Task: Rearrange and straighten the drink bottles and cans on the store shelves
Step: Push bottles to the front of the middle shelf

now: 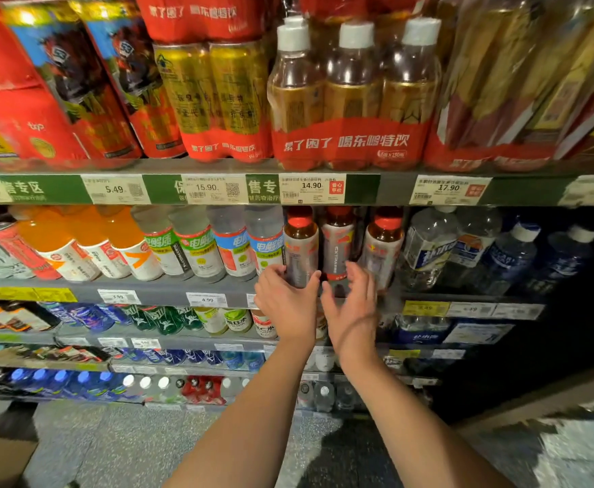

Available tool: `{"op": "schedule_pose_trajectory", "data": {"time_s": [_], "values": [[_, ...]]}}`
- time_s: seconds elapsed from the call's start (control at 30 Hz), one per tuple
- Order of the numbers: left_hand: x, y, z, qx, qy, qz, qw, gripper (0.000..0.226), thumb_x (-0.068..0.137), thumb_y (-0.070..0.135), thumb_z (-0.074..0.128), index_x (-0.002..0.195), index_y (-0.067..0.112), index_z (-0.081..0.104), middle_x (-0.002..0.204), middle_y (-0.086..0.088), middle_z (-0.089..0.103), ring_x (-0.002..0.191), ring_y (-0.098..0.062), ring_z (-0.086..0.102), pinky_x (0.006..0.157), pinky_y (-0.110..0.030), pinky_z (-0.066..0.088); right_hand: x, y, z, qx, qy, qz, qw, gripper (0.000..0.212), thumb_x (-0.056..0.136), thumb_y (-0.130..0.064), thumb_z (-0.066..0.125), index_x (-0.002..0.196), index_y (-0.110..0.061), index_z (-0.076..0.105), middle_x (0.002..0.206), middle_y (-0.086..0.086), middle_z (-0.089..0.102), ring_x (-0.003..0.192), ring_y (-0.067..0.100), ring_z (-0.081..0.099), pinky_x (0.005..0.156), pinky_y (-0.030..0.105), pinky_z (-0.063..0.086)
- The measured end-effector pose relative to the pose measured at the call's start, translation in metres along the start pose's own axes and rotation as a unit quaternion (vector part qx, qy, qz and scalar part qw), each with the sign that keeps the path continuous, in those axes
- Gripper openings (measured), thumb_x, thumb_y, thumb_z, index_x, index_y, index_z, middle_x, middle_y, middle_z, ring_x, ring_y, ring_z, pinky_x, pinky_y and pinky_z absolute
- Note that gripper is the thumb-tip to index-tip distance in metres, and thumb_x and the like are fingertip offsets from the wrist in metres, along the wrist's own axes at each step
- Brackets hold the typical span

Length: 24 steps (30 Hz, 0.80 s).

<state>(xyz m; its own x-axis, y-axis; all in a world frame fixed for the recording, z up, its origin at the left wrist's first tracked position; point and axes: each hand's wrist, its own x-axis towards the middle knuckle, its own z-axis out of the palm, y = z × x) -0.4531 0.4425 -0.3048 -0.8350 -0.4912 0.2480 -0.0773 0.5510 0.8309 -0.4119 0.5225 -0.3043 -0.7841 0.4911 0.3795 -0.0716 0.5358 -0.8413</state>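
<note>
The grey shelf (168,288) carries orange drinks (77,241), electrolyte bottles (214,241) and red-capped bottles (338,241).

3 red-capped bottles (338,241), 2 hands (288,304)

Left hand (286,304) covers the lower part of the amber red-capped plastic bottle (301,241); right hand (353,304) hides the base of the next silver-labelled red-capped bottle (338,241). Red shrink-wrapped multipacks (200,15) on the top shelf are cut off by the top edge. Small print on the white price tags (205,299) is unreadable. Dark blue bottles (510,255) far right sit in shadow, possibly water.
</note>
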Motion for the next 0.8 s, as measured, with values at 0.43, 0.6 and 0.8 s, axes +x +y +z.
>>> {"op": "schedule_pose_trajectory", "data": {"time_s": [0.43,0.6,0.8], "values": [[0.012,-0.016,-0.011,-0.042,-0.062,0.082,0.994,0.057,0.072,0.048,0.085,0.109,0.013,0.060,0.101,0.002,0.062,0.097,-0.019,0.058,0.086,-0.043,0.049,0.035,-0.016,0.042,-0.033,-0.032,0.132,0.990,0.082,0.092,-0.006,0.058,0.158,-0.009,0.009,0.161,0.016,0.021,0.145,0.030,0.029,0.113,0.024,0.023],[0.013,-0.016,-0.013,-0.063,-0.077,0.081,0.992,0.057,0.074,0.053,0.082,0.112,0.017,0.060,0.102,0.006,0.065,0.096,-0.014,0.062,0.088,-0.044,0.050,0.035,-0.017,0.048,-0.032,-0.020,0.119,0.992,0.074,0.088,-0.001,0.058,0.153,-0.004,0.023,0.151,0.017,0.030,0.140,0.032,0.036,0.114,0.032,0.030],[0.015,-0.018,-0.014,-0.051,-0.084,0.085,0.992,0.054,0.075,0.041,0.083,0.117,0.020,0.058,0.107,0.007,0.064,0.101,-0.015,0.062,0.087,-0.046,0.052,0.042,-0.004,0.049,0.034,-0.071,0.165,0.983,0.076,0.088,-0.003,0.058,0.152,-0.014,0.020,0.148,0.014,0.043,0.135,0.027,0.045,0.115,0.037,0.035]]}}
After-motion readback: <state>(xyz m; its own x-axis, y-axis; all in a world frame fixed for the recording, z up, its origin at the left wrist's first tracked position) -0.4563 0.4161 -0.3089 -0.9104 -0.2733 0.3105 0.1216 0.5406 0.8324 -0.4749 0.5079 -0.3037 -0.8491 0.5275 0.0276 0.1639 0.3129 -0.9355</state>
